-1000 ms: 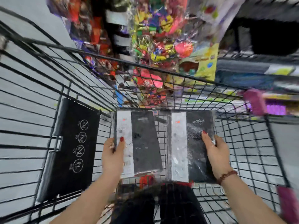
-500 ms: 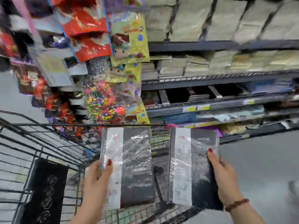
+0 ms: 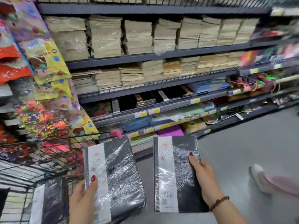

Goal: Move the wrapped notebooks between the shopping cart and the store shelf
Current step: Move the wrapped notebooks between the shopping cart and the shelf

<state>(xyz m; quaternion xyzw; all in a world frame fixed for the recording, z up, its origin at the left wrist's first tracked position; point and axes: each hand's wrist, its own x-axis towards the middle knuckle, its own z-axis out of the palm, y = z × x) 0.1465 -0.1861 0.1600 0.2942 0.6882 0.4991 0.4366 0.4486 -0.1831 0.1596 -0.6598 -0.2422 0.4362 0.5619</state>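
Left hand (image 3: 82,196) and right hand (image 3: 203,178) are each seen gripping one wrapped notebook, viewed from above. At about 7 o'clock, the left notebook (image 3: 119,175) is held by its lower left edge: the thumb is laid flat on the white band of the cover, and the fingers are hidden underneath. At about 5 o'clock, the right notebook (image 3: 178,175) is held by its right edge, with the thumb pressed on the black cover and the fingers hidden behind it. A beaded bracelet (image 3: 219,202) is worn on that wrist.

Both notebooks are black with a white band down the left side and are sealed in shiny, wrinkled plastic film. They are held side by side with a gap between them. The left one is tilted, just beside the shopping cart (image 3: 32,159); the right one is held over the grey floor (image 3: 242,143).

The wire cart is seen from 8 to 9 o'clock. A third notebook (image 3: 50,199) of the same kind can be made out in it at 7 o'clock, though it is blurred.

The store shelf (image 3: 145,57) is spread from 12 to 3 o'clock. Its upper levels are filled with stacks of beige paper (image 3: 139,36); its lower levels are darker, and their edges are marked with yellow price labels (image 3: 143,114). Bright hanging packets (image 3: 45,62) are seen at 10 o'clock. A white shoe (image 3: 257,175) of another person is seen on the floor at 4 o'clock.
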